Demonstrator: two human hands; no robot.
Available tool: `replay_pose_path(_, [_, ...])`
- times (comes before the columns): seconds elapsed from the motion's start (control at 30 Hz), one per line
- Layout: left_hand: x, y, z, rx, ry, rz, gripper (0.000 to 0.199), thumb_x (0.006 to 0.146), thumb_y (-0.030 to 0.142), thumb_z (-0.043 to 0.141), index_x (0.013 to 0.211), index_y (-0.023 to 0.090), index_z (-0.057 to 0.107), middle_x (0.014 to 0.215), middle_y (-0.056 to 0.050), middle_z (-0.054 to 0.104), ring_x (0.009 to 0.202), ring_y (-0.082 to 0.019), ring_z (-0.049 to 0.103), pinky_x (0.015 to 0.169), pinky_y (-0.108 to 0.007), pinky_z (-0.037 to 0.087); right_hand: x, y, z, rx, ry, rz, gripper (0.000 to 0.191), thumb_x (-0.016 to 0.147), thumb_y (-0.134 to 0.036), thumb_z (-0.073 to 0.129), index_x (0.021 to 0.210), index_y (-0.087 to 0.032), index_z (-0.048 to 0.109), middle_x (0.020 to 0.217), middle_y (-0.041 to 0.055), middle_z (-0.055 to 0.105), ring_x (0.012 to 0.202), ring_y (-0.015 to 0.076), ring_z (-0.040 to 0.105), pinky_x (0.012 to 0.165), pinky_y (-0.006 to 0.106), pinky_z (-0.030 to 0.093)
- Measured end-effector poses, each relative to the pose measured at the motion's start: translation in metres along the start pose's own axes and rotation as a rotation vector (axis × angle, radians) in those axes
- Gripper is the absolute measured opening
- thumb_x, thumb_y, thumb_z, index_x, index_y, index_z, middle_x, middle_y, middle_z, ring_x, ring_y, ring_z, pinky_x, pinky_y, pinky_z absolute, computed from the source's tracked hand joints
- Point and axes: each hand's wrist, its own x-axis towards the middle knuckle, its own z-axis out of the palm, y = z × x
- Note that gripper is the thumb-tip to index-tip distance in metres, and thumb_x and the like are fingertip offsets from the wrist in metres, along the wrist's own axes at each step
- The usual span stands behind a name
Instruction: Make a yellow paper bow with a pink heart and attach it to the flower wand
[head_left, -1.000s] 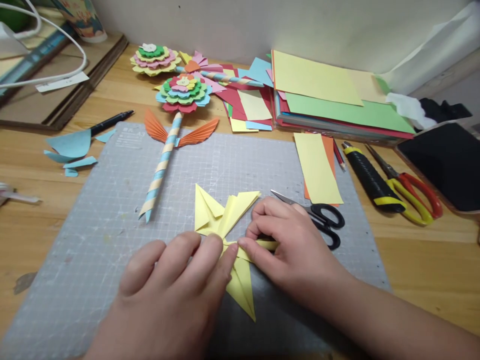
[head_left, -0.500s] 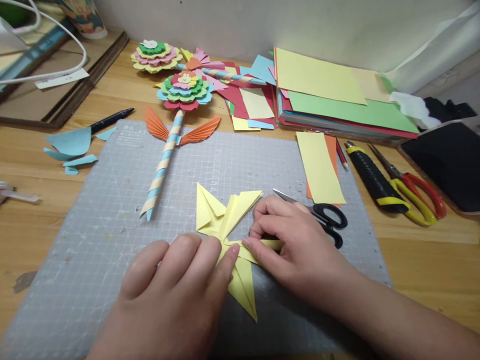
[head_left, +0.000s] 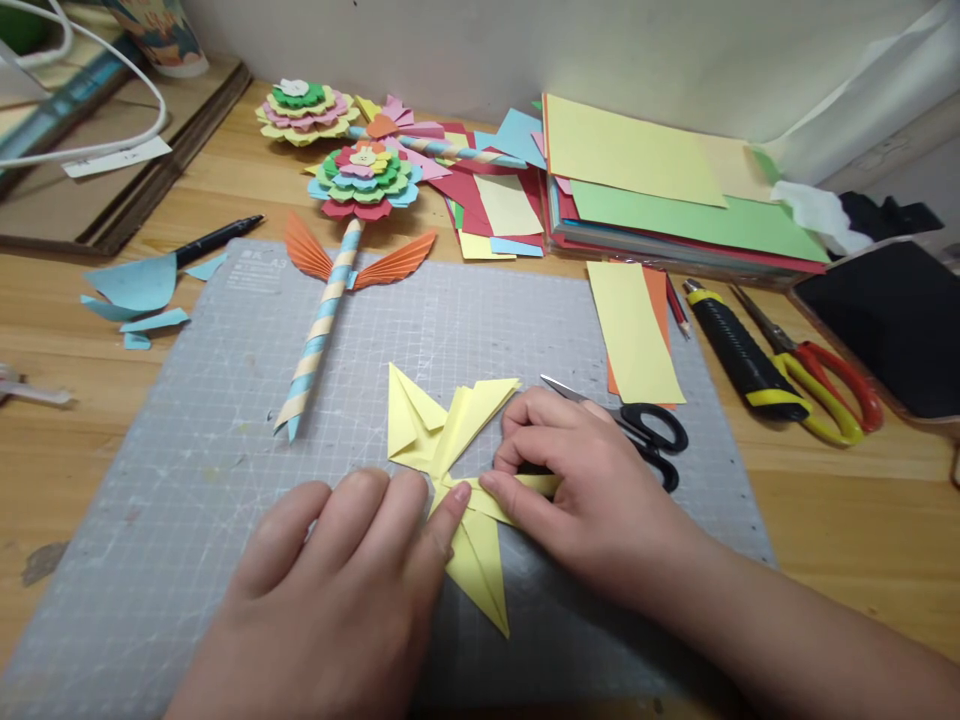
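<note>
A folded yellow paper star (head_left: 480, 560) with pointed, creased arms lies on the grey cutting mat (head_left: 480, 320). My left hand (head_left: 352, 570) has its fingers curled over the star's left side, its thumb pressing near the centre; part of the paper is hidden below it. With thumb and bent fingers, my right hand (head_left: 570, 470) pinches the star's right arm, whose tip the hand partly covers. Black-handled scissors (head_left: 652, 430) lie just beyond my right hand. Above the star rests a striped blue-and-cream paper stick (head_left: 319, 340) with pleated orange leaves (head_left: 394, 262) and a layered paper flower (head_left: 366, 180).
Yellow and orange paper strips (head_left: 634, 330) lie at the mat's upper right. Farther right are a black-and-yellow cutter (head_left: 742, 350) and red-and-yellow scissors (head_left: 832, 385). A coloured paper stack (head_left: 697, 220) stands at the back. A black pen (head_left: 221, 238) and blue scraps (head_left: 139, 283) lie left.
The whole view has shifted slightly, so everything appears a little farther left. Both hands keep the same hold on the yellow paper star.
</note>
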Motion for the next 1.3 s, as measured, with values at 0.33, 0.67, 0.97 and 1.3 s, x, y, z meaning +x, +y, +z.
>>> replay_pose_path(0.33, [0.009,-0.011,-0.005,-0.046,-0.021,0.065,0.056,0.074,0.009,0.044,0.122,0.034,0.059,0.081,-0.005,0.057,0.077,-0.029,0.05,0.069,-0.05,0.04,-0.001,0.001,0.0,-0.003,0.006,-0.012,0.016,0.082,-0.02,0.061,0.067,-0.018,0.057,0.083,-0.0003,0.055,0.08,0.0163,0.052,0.072,0.035,0.032])
replay_pose_path(0.67, [0.009,-0.009,-0.002,-0.028,0.049,0.134,0.053,0.07,0.011,0.05,0.119,0.029,0.06,0.088,-0.004,0.061,0.079,-0.027,0.049,0.071,-0.044,0.036,-0.001,-0.002,0.001,-0.047,-0.011,-0.002,0.018,0.085,-0.02,0.057,0.067,-0.018,0.057,0.083,0.0012,0.055,0.08,0.0173,0.052,0.074,0.037,0.035])
replay_pose_path(0.97, [0.011,-0.007,-0.004,-0.048,-0.055,0.061,0.059,0.073,0.007,0.048,0.124,0.035,0.058,0.085,-0.003,0.06,0.081,-0.026,0.05,0.077,-0.045,0.035,-0.012,0.006,-0.011,0.039,-0.073,0.017,0.011,0.081,-0.019,0.064,0.072,-0.019,0.058,0.093,0.004,0.056,0.087,0.0191,0.054,0.077,0.035,0.043])
replay_pose_path(1.3, [0.011,-0.005,-0.005,-0.091,-0.095,0.017,0.061,0.075,0.004,0.044,0.125,0.036,0.058,0.088,-0.002,0.064,0.081,-0.025,0.053,0.077,-0.045,0.036,-0.01,0.005,-0.008,0.031,-0.063,0.115,0.023,0.087,-0.018,0.056,0.065,-0.019,0.053,0.081,0.0018,0.054,0.079,0.0171,0.053,0.073,0.034,0.043])
